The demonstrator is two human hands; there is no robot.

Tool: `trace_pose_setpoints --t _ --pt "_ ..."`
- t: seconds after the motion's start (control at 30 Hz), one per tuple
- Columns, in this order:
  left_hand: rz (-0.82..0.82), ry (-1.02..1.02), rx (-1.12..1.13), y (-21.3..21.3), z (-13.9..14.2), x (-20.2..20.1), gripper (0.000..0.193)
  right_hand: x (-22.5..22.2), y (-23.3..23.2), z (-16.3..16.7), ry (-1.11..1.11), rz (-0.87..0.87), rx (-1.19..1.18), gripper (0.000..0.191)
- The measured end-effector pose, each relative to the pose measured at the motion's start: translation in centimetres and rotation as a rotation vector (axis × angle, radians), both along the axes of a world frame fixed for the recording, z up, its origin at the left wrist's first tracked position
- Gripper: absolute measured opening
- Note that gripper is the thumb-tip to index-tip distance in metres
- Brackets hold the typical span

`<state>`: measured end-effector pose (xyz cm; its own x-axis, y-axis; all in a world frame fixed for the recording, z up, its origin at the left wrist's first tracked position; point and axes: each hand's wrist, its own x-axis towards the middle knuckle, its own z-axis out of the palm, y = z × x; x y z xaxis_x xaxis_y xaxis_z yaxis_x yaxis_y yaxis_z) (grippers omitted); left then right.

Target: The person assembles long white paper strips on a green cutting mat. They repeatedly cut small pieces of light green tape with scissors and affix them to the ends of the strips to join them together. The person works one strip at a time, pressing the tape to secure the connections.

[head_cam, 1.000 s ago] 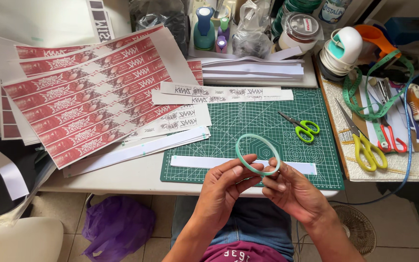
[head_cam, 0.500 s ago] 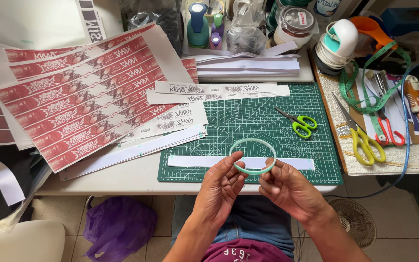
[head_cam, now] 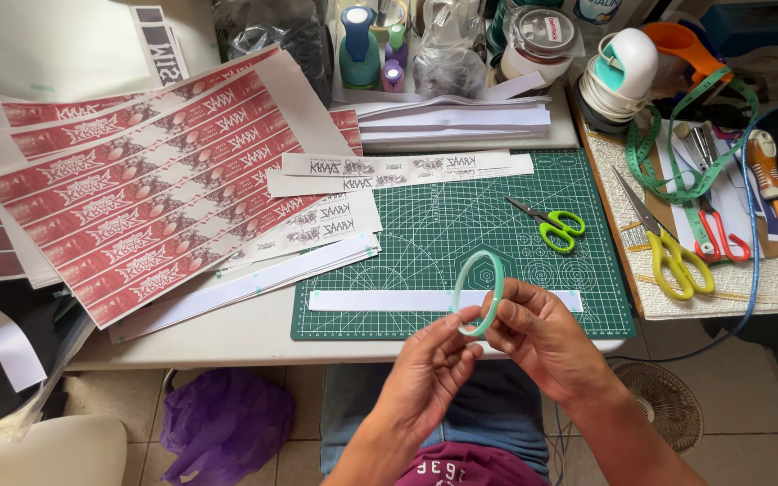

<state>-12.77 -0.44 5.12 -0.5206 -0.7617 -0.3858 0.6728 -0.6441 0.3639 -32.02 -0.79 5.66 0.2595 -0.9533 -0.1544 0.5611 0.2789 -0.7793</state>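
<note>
Pale green tape ring (head_cam: 479, 292) held upright over the near edge of the green cutting mat (head_cam: 425, 243), edge-on to the camera. Left hand (head_cam: 429, 373) fingers pinch its lower rim; right hand (head_cam: 542, 337) fingers grip it at 4 o'clock. White paper strip (head_cam: 380, 300) lies on the mat behind the ring. Green scissors (head_cam: 556, 225) at 1 o'clock, red printed sheets (head_cam: 137, 207) at 10 o'clock on the counter (head_cam: 245, 337).

Your hands hold a pale green tape ring (head_cam: 479, 292). Under it lies a dark green mat (head_cam: 461, 225) with a white grid, and on it a white strip (head_cam: 380, 300). The sheets (head_cam: 137, 207) are red-striped, one pair of scissors (head_cam: 553, 224) lime-handled, another (head_cam: 673, 261) yellow.
</note>
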Motion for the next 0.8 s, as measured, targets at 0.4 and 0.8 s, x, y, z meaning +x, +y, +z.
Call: trace_pose_setpoints --t 0.4,0.8 --pt "0.051 -0.08 -0.05 0.0 -0.5 0.1 0.034 0.1 0.6 0.8 0.244 -0.074 -0.187 0.014" --pt "0.278 -0.281 -0.295 0.1 -1.2 0.6 0.022 -0.5 0.1 -0.4 0.333 -0.183 -0.228 0.015"
